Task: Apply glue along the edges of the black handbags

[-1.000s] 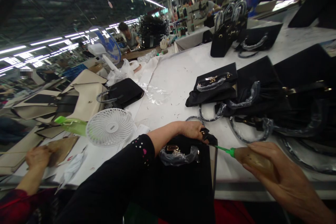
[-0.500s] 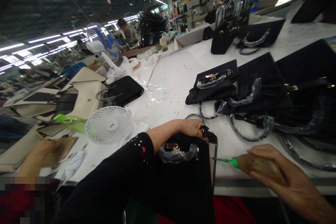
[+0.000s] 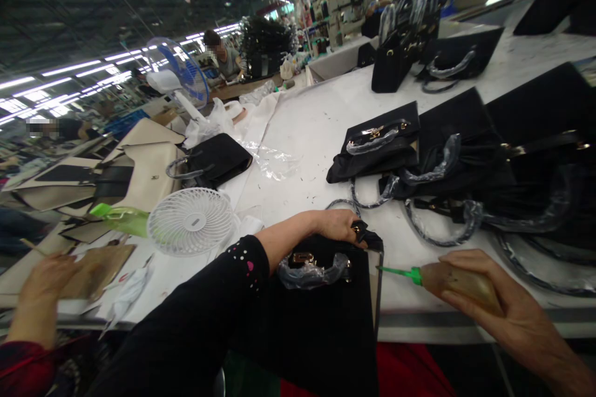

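Note:
My left hand [image 3: 342, 226] grips the top corner of a black handbag [image 3: 321, 316] at the table's front edge, fingers curled around the folded fabric. Plastic film wraps the bag's handle [image 3: 314, 273], beside gold-coloured hardware. In my right hand [image 3: 516, 310] is a glue bottle [image 3: 460, 285], a squeezable brownish bottle with a green nozzle. It is tilted sideways, its tip pointing left at the pale open side edge of the bag. Whether the tip touches that edge I cannot tell.
Black handbags [image 3: 451, 130] lie overlapping on the right of the white table [image 3: 298, 118]. A small white fan [image 3: 193, 221] and a green bottle [image 3: 123, 220] stand left. A co-worker's hand [image 3: 49, 276] is at the far left, near beige bag pieces [image 3: 151, 173].
The co-worker's hand at the left has moved left and down, and a thin stick now shows in it. My hands, the bag and the bottle stay nearly the same.

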{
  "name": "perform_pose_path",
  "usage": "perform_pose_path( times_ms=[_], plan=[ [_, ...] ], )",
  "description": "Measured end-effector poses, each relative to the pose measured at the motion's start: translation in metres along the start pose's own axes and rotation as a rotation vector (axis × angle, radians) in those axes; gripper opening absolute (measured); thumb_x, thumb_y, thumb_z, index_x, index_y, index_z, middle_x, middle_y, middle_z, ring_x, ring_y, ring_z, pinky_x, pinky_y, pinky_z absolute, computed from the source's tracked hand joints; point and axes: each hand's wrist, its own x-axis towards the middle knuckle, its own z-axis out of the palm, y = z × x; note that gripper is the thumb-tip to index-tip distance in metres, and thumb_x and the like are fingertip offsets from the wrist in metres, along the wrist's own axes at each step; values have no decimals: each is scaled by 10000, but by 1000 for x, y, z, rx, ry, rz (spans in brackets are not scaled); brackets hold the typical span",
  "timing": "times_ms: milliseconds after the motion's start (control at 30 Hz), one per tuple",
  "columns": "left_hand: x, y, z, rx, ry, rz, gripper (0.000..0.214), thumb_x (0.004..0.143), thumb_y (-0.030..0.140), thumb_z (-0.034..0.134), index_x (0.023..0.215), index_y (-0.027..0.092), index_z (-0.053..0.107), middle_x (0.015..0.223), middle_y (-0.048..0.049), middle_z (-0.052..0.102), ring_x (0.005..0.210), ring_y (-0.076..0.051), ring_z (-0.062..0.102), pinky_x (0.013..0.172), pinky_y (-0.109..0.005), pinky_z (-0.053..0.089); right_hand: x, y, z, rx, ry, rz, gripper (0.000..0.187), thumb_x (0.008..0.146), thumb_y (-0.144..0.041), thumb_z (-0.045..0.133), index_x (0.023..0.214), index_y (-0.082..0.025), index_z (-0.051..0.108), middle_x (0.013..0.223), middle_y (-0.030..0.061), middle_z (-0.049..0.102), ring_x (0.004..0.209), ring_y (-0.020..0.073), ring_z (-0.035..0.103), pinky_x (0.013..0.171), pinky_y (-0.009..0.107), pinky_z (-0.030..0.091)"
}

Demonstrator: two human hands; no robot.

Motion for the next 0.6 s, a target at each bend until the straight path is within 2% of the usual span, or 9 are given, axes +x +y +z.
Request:
perform_pose_path(
  times_ms=[100, 233, 367, 500, 600],
  plan=[
    [-1, 1, 1, -16, 5, -1, 145, 786, 293, 750, 755, 155, 716, 682, 39, 629, 625, -100, 546, 664, -212, 444, -4, 0, 1, 13, -81, -3, 338, 854, -488, 724, 1141, -336, 631, 1112, 25, 678, 988, 244, 685, 842, 304, 592],
    [-2, 0, 1, -51, 13, 16, 148, 753, 297, 777, 736, 162, 720, 664, 42, 622, 597, -94, 527, 649, -211, 436, -10, 1, 0, -3, -23, 14, 357, 862, -488, 708, 1165, -322, 619, 1134, 42, 672, 1027, 257, 678, 870, 317, 589],
    [-2, -1, 1, -51, 15, 25, 182, 712, 306, 811, 748, 154, 717, 661, 42, 614, 611, -98, 530, 615, -203, 423, -14, -1, 1, 45, -124, 2, 327, 863, -450, 728, 1152, -331, 631, 1130, 27, 675, 997, 232, 695, 868, 281, 591],
    [-2, -1, 1, -65, 25, 16, 206, 698, 314, 821, 729, 147, 707, 643, 41, 604, 600, -98, 522, 600, -201, 424, -16, -1, 3, 34, -16, 14, 353, 858, -457, 724, 1174, -336, 624, 1158, 33, 659, 1068, 244, 664, 903, 290, 576],
    [-2, -1, 2, -53, 23, 23, 191, 708, 300, 813, 720, 147, 700, 637, 45, 595, 593, -94, 513, 609, -202, 426, -17, -4, 2, 72, -131, 5, 310, 866, -418, 729, 1148, -337, 632, 1130, 23, 673, 1023, 222, 687, 866, 253, 583]
  ],
)
